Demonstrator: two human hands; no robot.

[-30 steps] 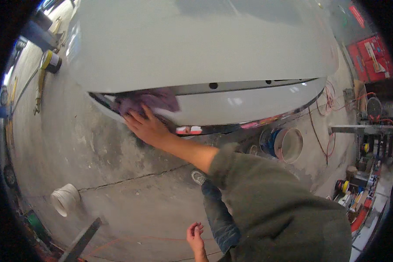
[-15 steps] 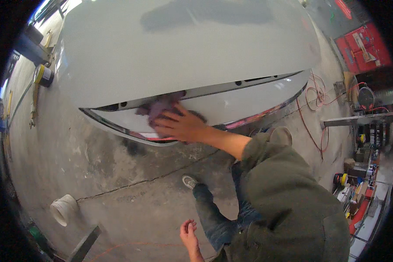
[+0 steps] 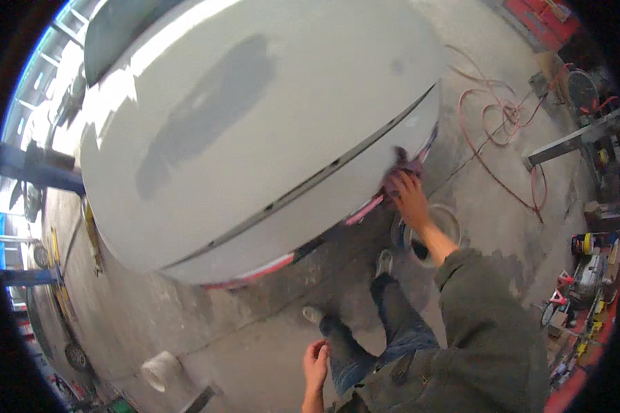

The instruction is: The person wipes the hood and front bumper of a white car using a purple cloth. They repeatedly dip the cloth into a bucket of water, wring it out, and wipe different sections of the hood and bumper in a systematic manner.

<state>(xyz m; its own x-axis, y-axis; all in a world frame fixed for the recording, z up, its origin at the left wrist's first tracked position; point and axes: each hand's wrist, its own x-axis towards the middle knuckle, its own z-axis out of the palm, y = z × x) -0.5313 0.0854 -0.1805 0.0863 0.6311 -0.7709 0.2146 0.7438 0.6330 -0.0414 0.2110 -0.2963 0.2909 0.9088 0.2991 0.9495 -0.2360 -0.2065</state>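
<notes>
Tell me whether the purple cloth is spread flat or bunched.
Bunched: the purple cloth sits crumpled under the right hand against the white car panel.

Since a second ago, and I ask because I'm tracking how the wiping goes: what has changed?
The right hand has slid the purple cloth along the grey car panel from its left end to its right end, pressing it flat throughout. The left hand stays low beside the leg, empty. The white bucket has not moved.

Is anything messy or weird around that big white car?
Yes. A long red hose sprawls in loose loops over the grey concrete floor beside the white car body. The car also has a dull darker patch on its panel.
</notes>
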